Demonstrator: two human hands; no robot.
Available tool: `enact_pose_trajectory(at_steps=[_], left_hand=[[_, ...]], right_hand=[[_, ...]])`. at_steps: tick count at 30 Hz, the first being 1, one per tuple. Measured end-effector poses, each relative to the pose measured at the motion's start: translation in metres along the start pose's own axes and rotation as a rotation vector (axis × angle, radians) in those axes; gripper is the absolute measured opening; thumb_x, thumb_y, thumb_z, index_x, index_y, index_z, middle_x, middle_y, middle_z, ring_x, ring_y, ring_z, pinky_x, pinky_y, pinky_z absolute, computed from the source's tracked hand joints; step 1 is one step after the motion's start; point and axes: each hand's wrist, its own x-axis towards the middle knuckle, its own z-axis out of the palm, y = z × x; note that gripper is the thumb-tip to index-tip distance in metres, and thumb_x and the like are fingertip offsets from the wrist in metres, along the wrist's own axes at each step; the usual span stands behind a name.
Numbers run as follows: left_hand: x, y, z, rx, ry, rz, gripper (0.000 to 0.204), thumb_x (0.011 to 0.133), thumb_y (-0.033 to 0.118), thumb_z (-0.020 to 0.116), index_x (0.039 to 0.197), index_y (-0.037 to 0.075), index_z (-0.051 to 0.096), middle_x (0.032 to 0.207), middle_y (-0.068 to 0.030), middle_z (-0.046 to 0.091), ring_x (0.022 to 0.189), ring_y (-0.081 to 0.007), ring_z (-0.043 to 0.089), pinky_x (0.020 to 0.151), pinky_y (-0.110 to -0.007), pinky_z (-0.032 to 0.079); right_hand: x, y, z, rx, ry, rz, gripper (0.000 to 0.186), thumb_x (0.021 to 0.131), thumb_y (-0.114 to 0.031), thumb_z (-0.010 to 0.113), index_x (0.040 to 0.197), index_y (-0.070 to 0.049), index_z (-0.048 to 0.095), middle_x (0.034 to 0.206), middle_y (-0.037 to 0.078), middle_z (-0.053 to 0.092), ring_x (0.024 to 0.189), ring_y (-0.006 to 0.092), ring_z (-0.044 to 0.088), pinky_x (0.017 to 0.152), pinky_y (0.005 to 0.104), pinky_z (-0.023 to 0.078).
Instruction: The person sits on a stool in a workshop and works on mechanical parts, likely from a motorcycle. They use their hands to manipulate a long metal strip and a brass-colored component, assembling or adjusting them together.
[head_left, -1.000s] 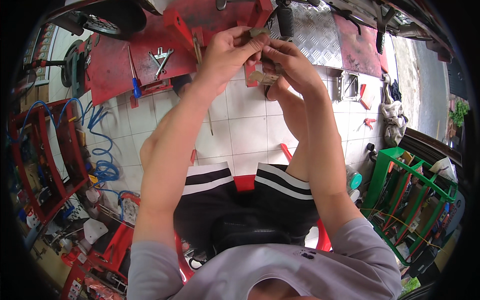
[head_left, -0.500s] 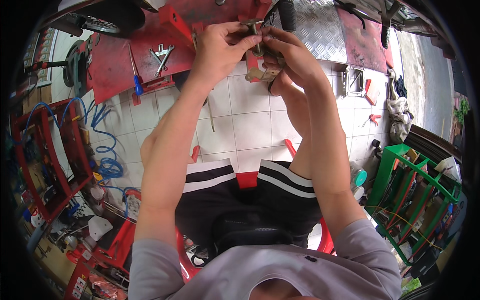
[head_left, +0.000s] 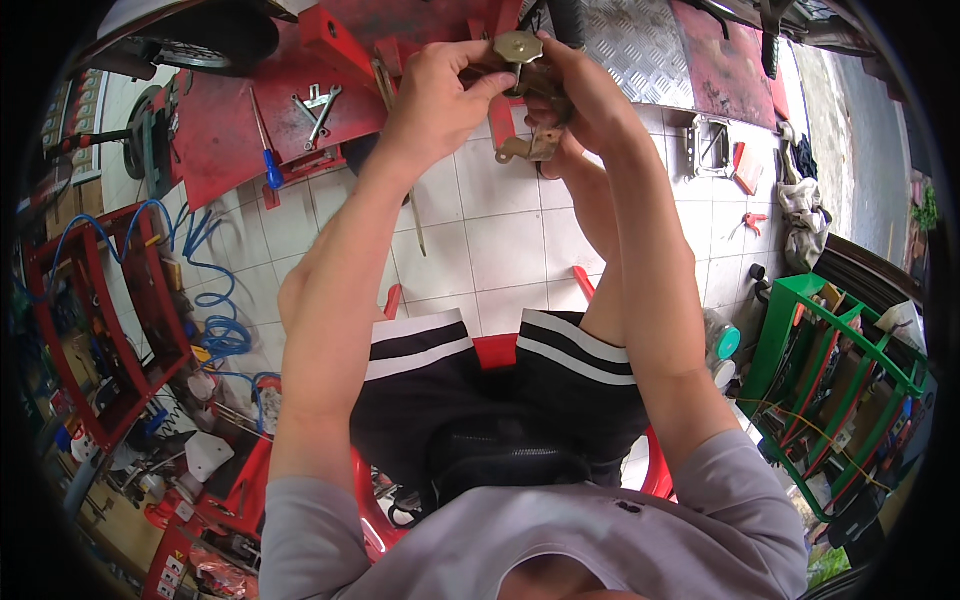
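Note:
Near the top centre, my left hand (head_left: 435, 110) pinches a short metal stem (head_left: 516, 77) beneath a round brass-coloured cap (head_left: 518, 47). My right hand (head_left: 590, 95) is closed round a tarnished metal bracket assembly, whose flat tab with a hole (head_left: 520, 148) hangs below the fingers. The fingers of both hands meet around these parts, partly hiding them. Beyond them stands a red metal lift bench (head_left: 245, 130); a blue-handled screwdriver (head_left: 272, 170) and crossed wrenches (head_left: 325, 112) lie on it, left of my hands.
A tread-plate ramp (head_left: 635, 55) adjoins the bench. Red racks (head_left: 60, 250) and coiled blue hose (head_left: 225, 340) are at left. A green rack (head_left: 775, 300), red-handled tool (head_left: 754, 222) and cloth bundle (head_left: 800, 225) are at right. A motorcycle wheel (head_left: 230, 45) is at upper left.
Both hands have risen slightly toward the top of the view. The cap, earlier edge-on, now shows its round face above the fingers, and the bracket's tab sits more clearly below them.

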Motion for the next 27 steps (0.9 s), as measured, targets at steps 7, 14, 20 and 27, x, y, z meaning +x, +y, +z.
enact_pose_trajectory(at_steps=[7,14,20,27], left_hand=[[0.001,-0.002,0.005,-0.106,0.088,0.057,0.019,0.086,0.006,0.066,0.103,-0.002,0.069,0.087,-0.0122,0.073,0.078,-0.0188,0.067,0.077,-0.031,0.052],[0.001,-0.001,0.007,-0.167,0.08,0.082,0.021,0.083,0.007,0.071,0.102,-0.001,0.07,0.087,-0.0102,0.073,0.079,-0.0156,0.067,0.077,-0.029,0.052],[0.001,0.012,0.003,-0.03,0.049,0.013,0.022,0.084,0.005,0.071,0.105,0.0,0.07,0.092,-0.0073,0.073,0.085,-0.0122,0.066,0.082,-0.027,0.052],[0.0,0.007,0.001,-0.036,0.007,0.062,0.02,0.088,0.0,0.063,0.107,-0.003,0.069,0.097,-0.0072,0.072,0.089,-0.0119,0.065,0.086,-0.026,0.052]], right_hand=[[-0.001,-0.003,0.001,0.003,-0.023,-0.005,0.038,0.102,-0.04,0.041,0.099,-0.007,0.058,0.072,-0.001,0.048,0.057,0.0104,0.04,0.058,0.0293,0.041],[0.0,-0.004,-0.003,0.013,-0.044,-0.016,0.036,0.102,-0.039,0.043,0.102,-0.006,0.059,0.076,0.001,0.055,0.06,0.0104,0.049,0.057,0.0276,0.043],[0.001,-0.002,-0.004,-0.037,-0.018,-0.009,0.039,0.102,-0.04,0.041,0.098,-0.006,0.059,0.07,-0.001,0.049,0.057,0.0087,0.039,0.058,0.0276,0.04],[0.002,-0.002,-0.004,-0.009,-0.03,-0.024,0.038,0.102,-0.041,0.042,0.097,-0.007,0.059,0.07,-0.001,0.047,0.055,0.0088,0.038,0.056,0.0274,0.039]])
